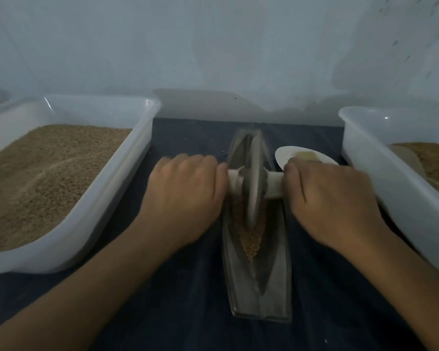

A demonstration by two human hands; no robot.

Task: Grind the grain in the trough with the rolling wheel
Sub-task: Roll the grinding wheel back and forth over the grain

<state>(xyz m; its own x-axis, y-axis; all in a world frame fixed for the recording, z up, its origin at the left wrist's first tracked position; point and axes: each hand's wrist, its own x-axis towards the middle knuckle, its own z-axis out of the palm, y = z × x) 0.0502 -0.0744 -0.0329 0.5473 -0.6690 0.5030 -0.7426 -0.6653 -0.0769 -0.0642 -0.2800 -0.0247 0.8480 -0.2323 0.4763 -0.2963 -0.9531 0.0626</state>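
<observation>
A long grey boat-shaped trough (276,279) lies lengthwise in the middle of a dark blue cloth. Brown grain (251,239) fills its groove near the middle. A grey rolling wheel (254,183) stands upright in the groove, on the far part of the grain. A pale axle handle (274,184) runs through the wheel to both sides. My left hand (185,196) grips the left end of the handle. My right hand (332,198) grips the right end. Both handle ends are hidden under my fingers.
A big white plastic tub (107,198) full of brown grain stands at the left. Another white tub (380,173) with some grain stands at the right. A small white dish (289,154) sits beyond my right hand. A pale wall rises close behind.
</observation>
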